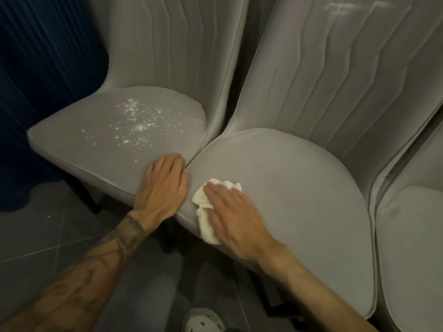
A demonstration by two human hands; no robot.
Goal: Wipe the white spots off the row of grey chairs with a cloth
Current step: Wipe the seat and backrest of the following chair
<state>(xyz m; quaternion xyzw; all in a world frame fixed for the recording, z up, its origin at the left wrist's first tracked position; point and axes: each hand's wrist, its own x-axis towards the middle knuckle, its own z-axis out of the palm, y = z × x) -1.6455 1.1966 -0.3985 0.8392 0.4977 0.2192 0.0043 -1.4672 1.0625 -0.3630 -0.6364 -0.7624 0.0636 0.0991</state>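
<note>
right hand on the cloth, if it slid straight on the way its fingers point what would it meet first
Probably the left hand: the right hand, flat on the cloth, points up-left at the left fingertips, by the seam between the left seat and middle seat. The white spots lie beyond.

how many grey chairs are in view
3: the left chair, its seat speckled with white spots; the middle chair, under the cloth and right hand; the right chair, cut off at the frame edge. More may be out of view.
</note>
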